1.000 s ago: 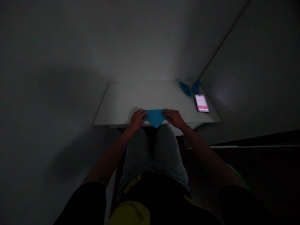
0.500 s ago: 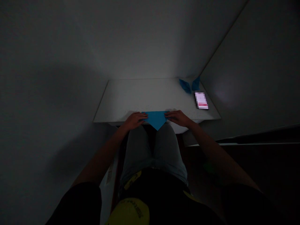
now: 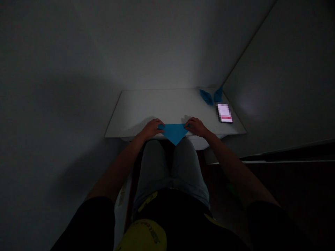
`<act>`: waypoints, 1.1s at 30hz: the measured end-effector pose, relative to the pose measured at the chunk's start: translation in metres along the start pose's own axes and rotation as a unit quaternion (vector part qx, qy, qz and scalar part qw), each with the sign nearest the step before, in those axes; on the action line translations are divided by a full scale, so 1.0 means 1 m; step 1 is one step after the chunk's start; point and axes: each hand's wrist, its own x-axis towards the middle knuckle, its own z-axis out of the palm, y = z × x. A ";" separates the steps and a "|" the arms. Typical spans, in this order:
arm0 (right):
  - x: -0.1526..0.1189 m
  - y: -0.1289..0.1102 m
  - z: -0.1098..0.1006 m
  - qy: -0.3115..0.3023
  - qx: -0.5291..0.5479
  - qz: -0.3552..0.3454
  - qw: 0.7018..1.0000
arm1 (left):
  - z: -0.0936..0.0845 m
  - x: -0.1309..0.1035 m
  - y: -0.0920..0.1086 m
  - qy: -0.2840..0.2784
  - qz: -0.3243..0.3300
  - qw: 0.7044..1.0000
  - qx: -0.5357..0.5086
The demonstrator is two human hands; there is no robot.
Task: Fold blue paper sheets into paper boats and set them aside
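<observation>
A sheet of blue paper, folded into a triangle, lies at the front edge of the white table. Its straight side faces the wall, and its point hangs past the edge over my lap. At the paper's left corner is my left hand, its thumb and fingers closed on the corner. My right hand grips the opposite corner in the same way, with its knuckles raised. The fingers partly cover both corners.
At the back right of the white table lie two folded blue paper pieces, close together. A phone with a lit, pixelated screen rests in front of them. Walls border the table at the back and right.
Both hands have shifted slightly toward the wall, and their fingers have gone from lying flat along the paper's sides to pinching its corners. The paper stays in nearly the same place.
</observation>
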 end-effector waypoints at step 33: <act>-0.045 -0.026 0.002 0.052 0.001 -0.035 0.998 | 0.035 -0.048 0.028 0.092 -0.004 0.996 0.017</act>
